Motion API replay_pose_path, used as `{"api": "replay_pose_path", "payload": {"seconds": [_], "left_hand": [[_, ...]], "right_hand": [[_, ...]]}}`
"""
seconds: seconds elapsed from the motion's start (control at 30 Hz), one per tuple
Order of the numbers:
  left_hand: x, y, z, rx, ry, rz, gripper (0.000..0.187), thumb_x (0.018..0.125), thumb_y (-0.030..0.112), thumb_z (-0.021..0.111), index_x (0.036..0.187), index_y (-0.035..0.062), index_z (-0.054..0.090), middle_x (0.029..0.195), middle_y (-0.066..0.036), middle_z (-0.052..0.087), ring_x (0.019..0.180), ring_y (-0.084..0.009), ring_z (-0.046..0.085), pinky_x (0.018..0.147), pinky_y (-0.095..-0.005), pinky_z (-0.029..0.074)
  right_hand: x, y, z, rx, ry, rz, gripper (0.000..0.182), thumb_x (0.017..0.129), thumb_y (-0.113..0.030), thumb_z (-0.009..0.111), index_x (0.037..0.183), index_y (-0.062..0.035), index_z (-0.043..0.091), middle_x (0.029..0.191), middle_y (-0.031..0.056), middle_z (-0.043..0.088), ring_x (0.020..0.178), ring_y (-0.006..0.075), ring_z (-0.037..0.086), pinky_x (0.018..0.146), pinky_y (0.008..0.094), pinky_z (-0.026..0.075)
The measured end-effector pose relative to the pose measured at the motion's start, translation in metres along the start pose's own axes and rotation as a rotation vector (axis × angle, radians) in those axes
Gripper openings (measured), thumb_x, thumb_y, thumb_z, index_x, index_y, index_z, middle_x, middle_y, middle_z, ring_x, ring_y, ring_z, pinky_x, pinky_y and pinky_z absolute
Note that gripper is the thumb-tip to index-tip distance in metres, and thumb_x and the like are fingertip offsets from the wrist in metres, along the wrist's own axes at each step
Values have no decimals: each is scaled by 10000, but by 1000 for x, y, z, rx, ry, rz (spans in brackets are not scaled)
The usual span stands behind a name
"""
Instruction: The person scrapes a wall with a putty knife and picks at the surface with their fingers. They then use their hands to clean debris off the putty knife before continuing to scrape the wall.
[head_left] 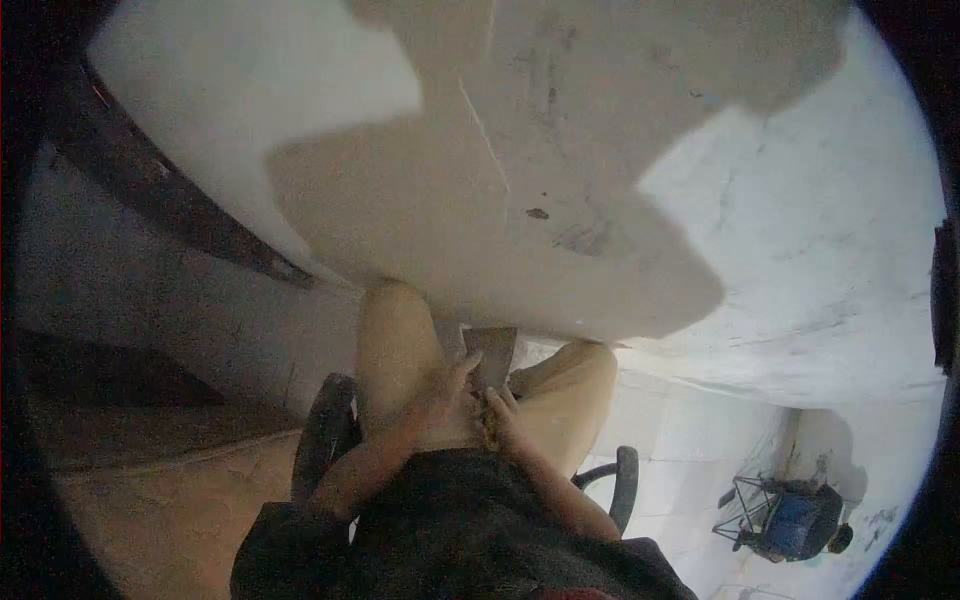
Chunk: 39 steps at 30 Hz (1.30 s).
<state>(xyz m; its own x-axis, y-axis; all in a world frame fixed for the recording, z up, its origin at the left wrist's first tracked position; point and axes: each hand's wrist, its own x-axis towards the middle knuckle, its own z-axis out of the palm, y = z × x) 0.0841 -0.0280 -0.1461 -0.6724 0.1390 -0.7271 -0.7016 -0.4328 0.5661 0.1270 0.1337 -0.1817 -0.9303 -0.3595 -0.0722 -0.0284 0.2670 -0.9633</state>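
My left hand (459,393) is over my lap, between my knees, its fingers bent near the lower edge of a dark flat piece (490,352). Close beside it, my right hand (504,414) has its fingers curled at the same lower edge. A small yellowish-brown thing (489,428) lies between the two hands, too blurred to name. Which hand bears the dark piece cannot be made out. Tan trousers (398,330) cover my legs, and the dark top (450,530) reaches my lap.
Black armrests (326,425) (625,485) flank me. A pale wall (820,230) with shadows rises ahead of my knees. At the lower right, a person (800,520) in dark clothing sits by a thin metal frame (745,508). A brown surface (170,510) is at lower left.
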Motion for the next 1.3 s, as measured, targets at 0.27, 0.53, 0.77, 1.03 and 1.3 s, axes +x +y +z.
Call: {"api": "replay_pose_path", "payload": {"seconds": [0.27, 0.53, 0.77, 1.03, 1.3], "left_hand": [[13, -12, -12, -256, -116, 255, 530, 940, 394, 450, 1311, 28, 351, 1269, -168, 462, 1123, -323, 502, 957, -438, 413], [-73, 118, 100, -450, -521, 622, 423, 976, 321, 372, 1276, 23, 351, 1144, -178, 527, 990, -341, 585, 797, -457, 532], [-92, 152, 129, -394, -451, 753, 391, 978, 357, 354, 1168, 27, 442, 1029, -146, 585, 728, -259, 629, 610, -381, 547], [-90, 148, 142, -90, 124, 1024, 383, 1000, 323, 314, 1046, -19, 482, 841, -79, 506, 755, -144, 449, 702, -289, 394], [-79, 139, 137, 185, 282, 1196, 367, 998, 318, 318, 987, -14, 475, 799, -78, 494, 743, -136, 453, 669, -300, 392]], "right_hand": [[-3, -9, -3, 499, -38, 466, 504, 930, -234, 512, 1365, -56, 329, 1076, 110, 534, 923, 206, 540, 752, 297, 473], [22, -181, -57, 757, -61, 16, 633, 939, -224, 473, 1432, -66, 109, 831, 70, 487, 616, 134, 505, 454, 240, 413], [41, -191, -71, 580, 26, -59, 534, 950, -291, 438, 1356, -37, 200, 832, 60, 473, 574, 80, 461, 402, 203, 342], [44, -185, -72, 547, 21, -76, 478, 953, -286, 415, 1296, 27, 304, 837, 31, 481, 594, 63, 441, 469, 188, 369], [39, -168, -75, 476, 57, -60, 451, 952, -310, 389, 1234, 41, 360, 855, 58, 536, 626, 76, 507, 503, 214, 398]]}}
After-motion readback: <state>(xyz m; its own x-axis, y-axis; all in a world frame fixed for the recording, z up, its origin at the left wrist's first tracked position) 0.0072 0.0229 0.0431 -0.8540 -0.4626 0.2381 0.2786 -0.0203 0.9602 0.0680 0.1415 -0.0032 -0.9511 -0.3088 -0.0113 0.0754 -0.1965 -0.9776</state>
